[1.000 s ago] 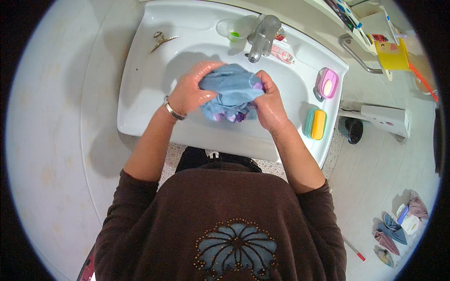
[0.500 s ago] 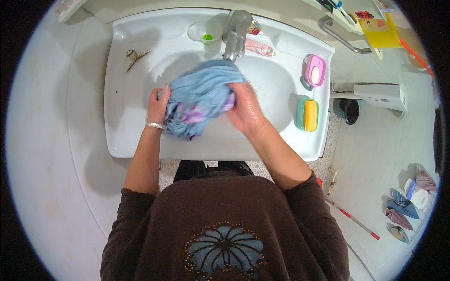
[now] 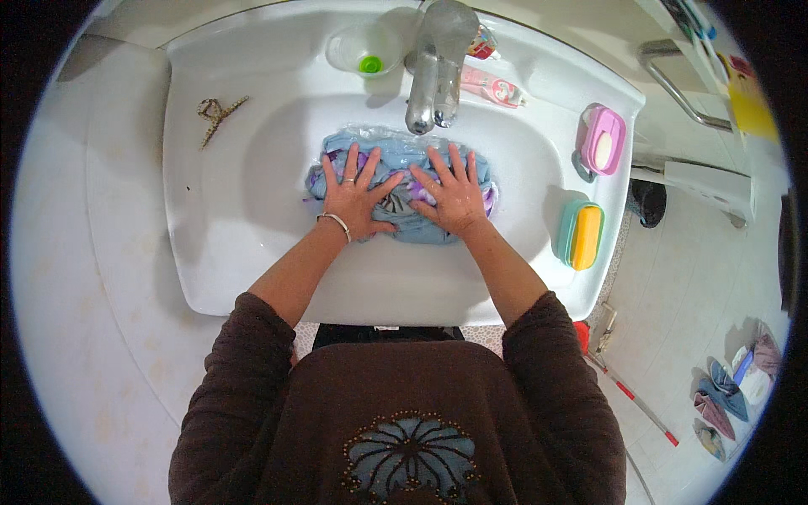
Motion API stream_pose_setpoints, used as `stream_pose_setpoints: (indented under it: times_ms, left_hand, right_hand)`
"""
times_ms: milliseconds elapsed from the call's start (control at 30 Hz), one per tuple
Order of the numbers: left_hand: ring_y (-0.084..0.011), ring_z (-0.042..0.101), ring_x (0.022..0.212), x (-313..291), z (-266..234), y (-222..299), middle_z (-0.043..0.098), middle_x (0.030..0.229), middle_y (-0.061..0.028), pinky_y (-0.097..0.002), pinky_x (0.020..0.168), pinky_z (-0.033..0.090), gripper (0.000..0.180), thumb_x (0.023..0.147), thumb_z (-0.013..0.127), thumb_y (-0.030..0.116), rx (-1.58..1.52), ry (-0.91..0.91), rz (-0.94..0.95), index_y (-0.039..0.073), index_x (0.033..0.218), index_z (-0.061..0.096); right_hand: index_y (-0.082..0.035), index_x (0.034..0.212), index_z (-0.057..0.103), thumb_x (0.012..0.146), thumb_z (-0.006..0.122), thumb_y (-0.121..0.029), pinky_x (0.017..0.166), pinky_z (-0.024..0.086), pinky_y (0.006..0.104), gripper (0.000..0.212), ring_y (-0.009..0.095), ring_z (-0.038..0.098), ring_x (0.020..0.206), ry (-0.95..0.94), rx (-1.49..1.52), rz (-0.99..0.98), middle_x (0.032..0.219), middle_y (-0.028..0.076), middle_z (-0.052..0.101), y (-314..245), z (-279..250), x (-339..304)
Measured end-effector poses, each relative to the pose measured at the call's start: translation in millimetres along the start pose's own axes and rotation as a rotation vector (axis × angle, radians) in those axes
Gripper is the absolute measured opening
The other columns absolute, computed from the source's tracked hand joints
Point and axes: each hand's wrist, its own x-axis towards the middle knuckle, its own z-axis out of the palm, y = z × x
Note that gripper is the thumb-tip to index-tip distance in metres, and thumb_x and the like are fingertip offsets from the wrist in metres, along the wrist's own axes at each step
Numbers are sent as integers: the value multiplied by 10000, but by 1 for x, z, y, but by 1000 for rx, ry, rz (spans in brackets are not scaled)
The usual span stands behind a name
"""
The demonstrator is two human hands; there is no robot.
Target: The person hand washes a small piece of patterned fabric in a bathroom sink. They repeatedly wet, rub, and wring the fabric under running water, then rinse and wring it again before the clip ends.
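A wet, light blue garment with purple and dark patches (image 3: 412, 229) lies bunched in the bowl of the white sink (image 3: 227, 261). My left hand (image 3: 355, 200) is spread flat on its left part, fingers apart, pressing on the cloth. On the right part my right hand (image 3: 453, 195) rests the same way, palm down and fingers splayed. Neither hand grips the cloth. Water glistens along the garment's far edge, just in front of the metal faucet (image 3: 439, 63).
A hair claw clip (image 3: 219, 118) lies on the left rim. Behind the bowl are a clear cup (image 3: 349, 52) and a pink tube (image 3: 492, 87). To the right sit a pink soap dish (image 3: 613, 139) and a teal dish (image 3: 566, 236) holding a yellow bar (image 3: 587, 239).
The garment was held up, bunched between both hands; now it lies lower in the bowl. Both hands have let go and spread flat on top of it. The view has shifted closer.
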Motion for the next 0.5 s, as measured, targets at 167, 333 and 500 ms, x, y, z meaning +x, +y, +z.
stream_pose_setpoints:
  times_ms: [167, 333, 500]
  left_hand:
    - [-402, -12, 1387, 20, 14, -7, 80, 1517, -121, -719, 996, 30, 937, 612, 636, 702, -19, 6, -12, 369, 1416, 289]
    - [-398, 3, 1387, 38, 17, -8, 115, 1505, -123, -715, 1003, 43, 922, 622, 650, 656, 56, -119, -37, 330, 1414, 311]
    - [-397, 77, 1379, 43, 24, -6, 213, 1468, -139, -726, 995, 84, 908, 599, 672, 637, 131, -76, -53, 311, 1390, 368]
  right_hand:
    - [-263, 1317, 456, 777, 641, -417, 1103, 160, 555, 591, 364, 246, 1343, -35, 34, 5, 1427, 103, 327, 16, 17, 23]
    - [-221, 1311, 444, 789, 633, -350, 1070, 283, 519, 570, 349, 274, 1336, -133, 141, 36, 1441, 109, 289, 21, 36, 34]
    - [-203, 1344, 385, 812, 612, -295, 1034, 364, 478, 586, 329, 275, 1341, -312, 206, 99, 1459, 91, 250, 19, 34, 42]
